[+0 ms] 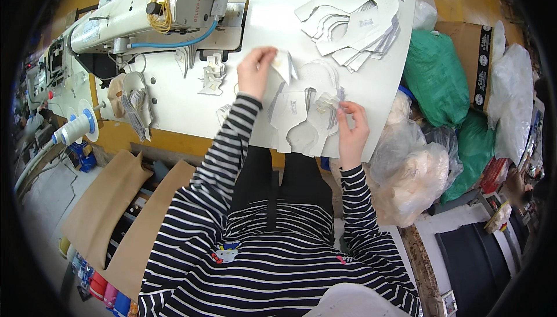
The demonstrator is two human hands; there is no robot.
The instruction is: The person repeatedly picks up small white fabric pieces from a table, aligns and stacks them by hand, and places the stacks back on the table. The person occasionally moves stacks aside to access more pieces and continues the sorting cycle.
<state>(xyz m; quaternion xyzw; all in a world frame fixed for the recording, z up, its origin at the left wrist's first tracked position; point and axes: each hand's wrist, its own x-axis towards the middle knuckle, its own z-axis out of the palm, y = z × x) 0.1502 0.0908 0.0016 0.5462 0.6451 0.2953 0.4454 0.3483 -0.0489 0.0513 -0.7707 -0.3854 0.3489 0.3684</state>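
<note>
My left hand (253, 74) is raised over the white table, its thumb and fingers pinched on a small, folded-looking white cut piece (282, 65). Below that piece lie several curved, white cut pieces (292, 108), overlapping near the table's front edge. A little stack of small white pieces (325, 110) rests on top of them at the right. Beside this stack is my right hand (354, 132), fingers apart, with the fingertips close to its edge; whether they touch it is hard to tell.
A white sewing machine (142, 15) with a blue hose stands at the far left of the table (261, 15). Larger cut pieces (362, 18) are piled at the back right. Smaller stacks (212, 75) lie near the machine. Green bags (438, 73) and clear bags (415, 166) crowd the right side.
</note>
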